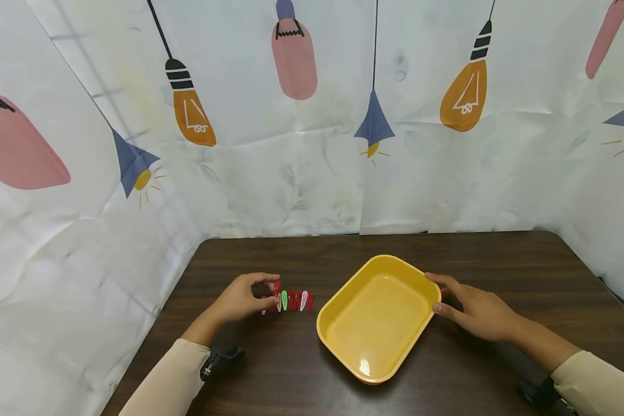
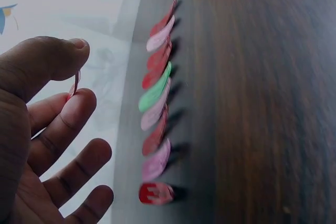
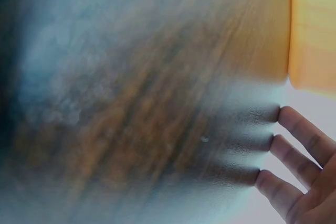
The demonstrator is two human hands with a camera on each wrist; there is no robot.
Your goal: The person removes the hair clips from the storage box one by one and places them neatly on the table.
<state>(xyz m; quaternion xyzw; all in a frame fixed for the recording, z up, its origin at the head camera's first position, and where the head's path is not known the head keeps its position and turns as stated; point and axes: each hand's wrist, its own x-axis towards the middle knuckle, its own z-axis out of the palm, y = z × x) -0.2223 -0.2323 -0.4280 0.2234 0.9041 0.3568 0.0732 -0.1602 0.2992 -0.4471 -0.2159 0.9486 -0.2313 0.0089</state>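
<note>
The left hand (image 1: 244, 299) sits at the left end of a row of hair clips (image 1: 291, 301) on the dark desk (image 1: 499, 260). Its thumb and forefinger pinch one red clip (image 1: 277, 285), held just above the row; the left wrist view confirms a thin red clip (image 2: 75, 83) caught between thumb tip and forefinger, with the other fingers (image 2: 79, 166) loosely spread. The remaining clips (image 2: 156, 103), red, pink and one green, lie side by side in a line, apparently undisturbed.

The right hand (image 1: 475, 312) rests against the right rim of the yellow tray (image 1: 338, 306), fingers straight and lightly spread, thumb touching the rim; it appears to steady the tray rather than grip it. The right wrist view is blurred and shows only three fingertips (image 3: 294, 145) near the tray edge (image 3: 312, 30). The tray holds nothing visible.

Judgement: the step in hand is the pick-up of the first clip. The next move calls for carrying the clip rightward over the near rim and releasing it inside, keeping the pinch firm since the clip is thin, while the right hand holds the tray steady.
</note>
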